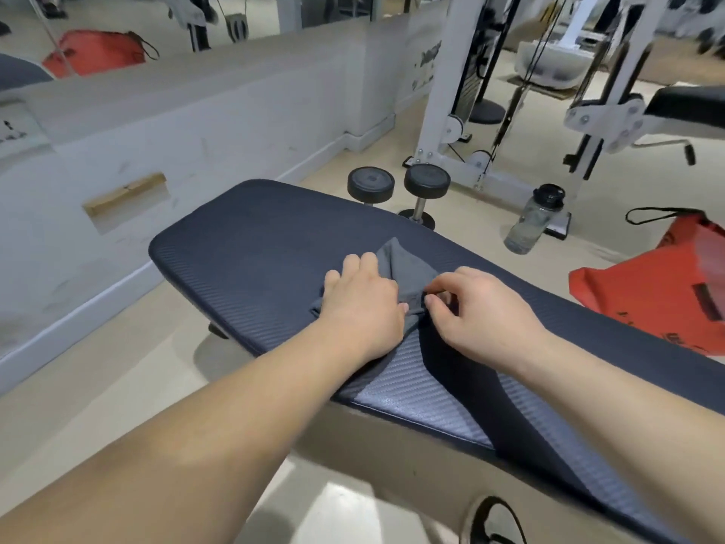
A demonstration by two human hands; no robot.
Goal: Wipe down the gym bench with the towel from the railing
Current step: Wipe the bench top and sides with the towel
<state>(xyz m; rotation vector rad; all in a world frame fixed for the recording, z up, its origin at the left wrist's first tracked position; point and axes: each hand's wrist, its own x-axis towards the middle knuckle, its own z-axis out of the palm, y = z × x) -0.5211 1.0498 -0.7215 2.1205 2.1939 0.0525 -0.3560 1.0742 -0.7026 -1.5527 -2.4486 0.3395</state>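
Observation:
A dark blue padded gym bench [251, 237] runs from the centre to the lower right. A small grey towel [404, 265] lies crumpled on its pad. My left hand [361, 304] presses flat on the towel's left part, fingers spread. My right hand [478, 308] pinches the towel's right edge between thumb and fingertips. Most of the towel is hidden under my left hand.
Two black dumbbells [396, 186] stand on the floor behind the bench. A clear water bottle [533, 219] and a red bag [663, 288] sit to the right. White cable machine frames [443, 92] rise at the back. A low white wall [196, 123] with a mirror runs along the left.

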